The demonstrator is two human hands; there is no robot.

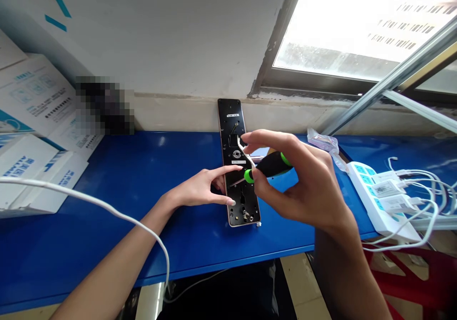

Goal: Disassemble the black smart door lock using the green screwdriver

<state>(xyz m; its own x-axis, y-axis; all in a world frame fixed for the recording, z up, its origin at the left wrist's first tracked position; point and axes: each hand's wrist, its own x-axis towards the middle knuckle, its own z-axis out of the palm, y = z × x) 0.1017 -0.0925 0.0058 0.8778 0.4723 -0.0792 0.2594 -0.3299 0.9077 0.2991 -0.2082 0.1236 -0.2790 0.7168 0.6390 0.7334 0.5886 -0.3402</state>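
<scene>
A long, black, screw-studded back plate of a door lock panel (239, 170) lies on the blue table, its far end toward the wall. My left hand (200, 185) steadies it, index finger and thumb on its face and the other fingers at its left edge. In my right hand (303, 182) a screwdriver (273, 165) with a black and green handle lies tilted, its thin shaft pointing down-left across the plate. The same hand's fingertips are at a short white cable (245, 156) that runs from an opening in the plate. Whether the screwdriver tip touches a screw cannot be made out.
White boxes (43, 177) are stacked at the left. A white power strip (378, 201) with plugged-in chargers and loose cables stands at the right, near a plastic bag (323, 141). A white cord (117, 213) hangs across my left forearm. A red stool (428, 272) is below right.
</scene>
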